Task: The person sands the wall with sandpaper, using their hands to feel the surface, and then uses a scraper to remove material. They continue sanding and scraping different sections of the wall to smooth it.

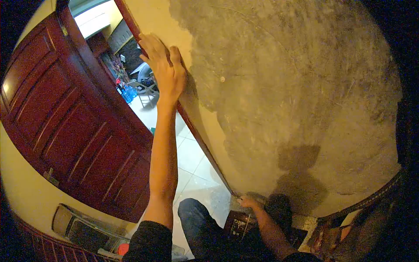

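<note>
My left hand [165,72] lies against the edge of a wall [279,87], its fingers spread near the dark red trim [198,137] of a doorway. The wall has a grey, rough patch of plaster beside a yellowish strip. Low down, my right hand [248,202] is at the foot of the same trim, fingers closed. Whatever it grips, if anything, is too small and dark to make out. Just below that hand sits a dark box-like object [238,225] with light marks on it, between my knees.
A dark red panelled door [74,118] stands at the left. Through the doorway show a tiled floor [192,163], a folding chair [147,91], blue water bottles [128,93] and part of a person [144,73]. A metal-framed object [87,227] leans at lower left.
</note>
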Tool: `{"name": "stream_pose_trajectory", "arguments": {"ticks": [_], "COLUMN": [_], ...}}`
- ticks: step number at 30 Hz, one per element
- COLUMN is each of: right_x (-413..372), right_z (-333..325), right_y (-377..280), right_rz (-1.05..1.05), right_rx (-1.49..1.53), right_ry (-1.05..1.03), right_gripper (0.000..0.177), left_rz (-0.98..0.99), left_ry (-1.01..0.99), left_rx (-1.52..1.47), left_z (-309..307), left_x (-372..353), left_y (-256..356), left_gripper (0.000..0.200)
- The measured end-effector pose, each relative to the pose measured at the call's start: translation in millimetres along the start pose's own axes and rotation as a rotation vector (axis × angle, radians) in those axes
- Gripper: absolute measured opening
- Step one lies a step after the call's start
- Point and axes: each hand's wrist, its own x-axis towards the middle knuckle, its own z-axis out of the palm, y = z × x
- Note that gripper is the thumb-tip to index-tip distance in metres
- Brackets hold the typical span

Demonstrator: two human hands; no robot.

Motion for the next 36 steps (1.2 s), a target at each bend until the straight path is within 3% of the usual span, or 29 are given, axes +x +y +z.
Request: {"name": "stream_pose_trajectory", "arguments": {"ticks": [1, 4, 7, 8, 9, 11, 15, 16, 18, 22, 24, 28, 30, 33, 36], "right_x": [5, 12, -10, -20, -29, -50, -86, -91, -100, -107, -111, -112, -110, -110, -102], "right_z": [11, 13, -10, -19, -27, -44, -85, -93, -105, -126, -134, -138, -139, -144, -129], "right_y": [14, 35, 14, 5, -1, -18, -56, -64, -75, -83, -85, -77, -75, -81, -63], "right_rz": [-0.013, -0.092, -0.021, 0.003, 0.025, 0.066, 0.102, 0.105, 0.113, 0.117, 0.12, 0.118, 0.092, 0.081, 0.211], "right_rx": [0.047, -0.07, -0.028, 0.019, 0.065, 0.194, 0.582, 0.673, 0.799, 0.941, 0.985, 1.045, 1.064, 1.074, 1.009], "right_ry": [0.095, 0.126, 0.107, 0.11, 0.12, 0.138, 0.119, 0.107, 0.106, 0.137, 0.156, 0.17, 0.158, 0.159, 0.239], "right_gripper": [0.061, 0.061, 0.058, 0.057, 0.056, 0.053, 0.048, 0.047, 0.044, 0.04, 0.037, 0.033, 0.031, 0.028, 0.03], "left_rz": [-0.005, -0.067, -0.217, -0.121, -0.192, -0.321, -0.354, -0.372, -0.872, -0.898, -0.825, -0.852, -0.868, -0.975, -0.978], "left_ry": [0.0, -0.088, -0.367, -0.43, -0.513, -0.492, -0.658, -0.644, -0.787, -0.857, -1.006, -1.033, -1.171, -1.06, -1.026], "left_rx": [-0.001, -0.012, -0.041, -0.003, -0.037, -0.394, -0.497, -0.508, -0.651, -0.588, -0.552, -0.653, -0.688, -0.783, -0.772], "left_z": [-1, 8, 2, 0, -6, -25, -69, -72, -75, -59, -48, -39, -42, -36, -42], "left_x": [-9, -78, -192, -239, -286, -379, -479, -494, -514, -516, -523, -546, -543, -556, -550], "left_y": [2, 10, 46, 54, 64, 86, 120, 122, 126, 117, 110, 98, 90, 91, 91], "left_gripper": [0.071, 0.075, 0.076, 0.077, 0.077, 0.072, 0.045, 0.045, 0.035, 0.031, 0.03, 0.029, 0.027, 0.027, 0.028]}}
